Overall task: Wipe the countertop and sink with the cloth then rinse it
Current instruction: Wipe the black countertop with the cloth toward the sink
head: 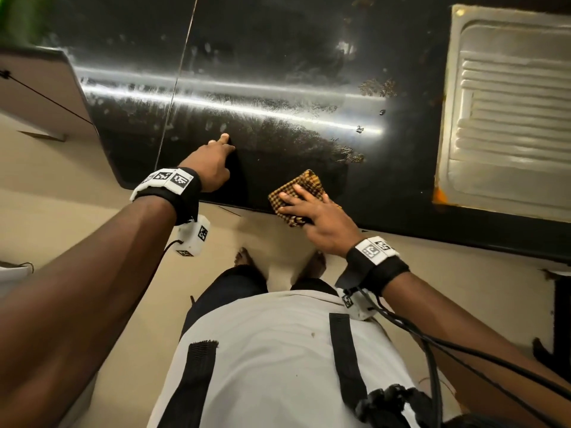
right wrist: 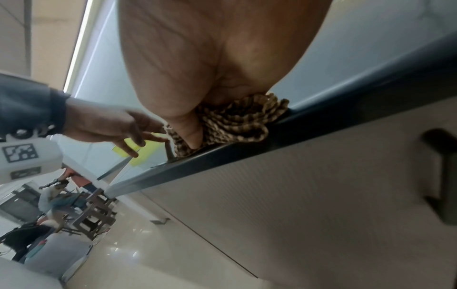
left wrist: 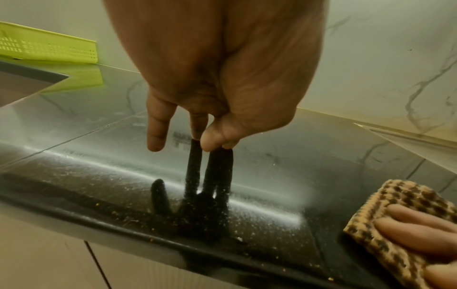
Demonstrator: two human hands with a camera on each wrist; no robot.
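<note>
A brown-and-tan checked cloth (head: 304,183) (left wrist: 405,197) (right wrist: 237,121) lies folded on the black countertop (head: 278,88) (left wrist: 272,176), at its front edge. My right hand (head: 312,214) presses it flat, fingers (left wrist: 420,226) stretched over it and thumb (right wrist: 193,133) against its bunched side. My left hand (head: 216,159) (left wrist: 193,140) is to the left of the cloth, straight fingertips touching the counter and holding nothing. The steel sink's ribbed drainboard (head: 509,118) is set into the counter at the far right. The basin is out of view.
Brown crumbs (head: 377,88) and smears lie on the counter behind and to the right of the cloth. A lime-green basket (left wrist: 49,48) stands at the back left by the wall. Below the counter's front edge (right wrist: 272,144) is a cabinet with a dark handle (right wrist: 442,176).
</note>
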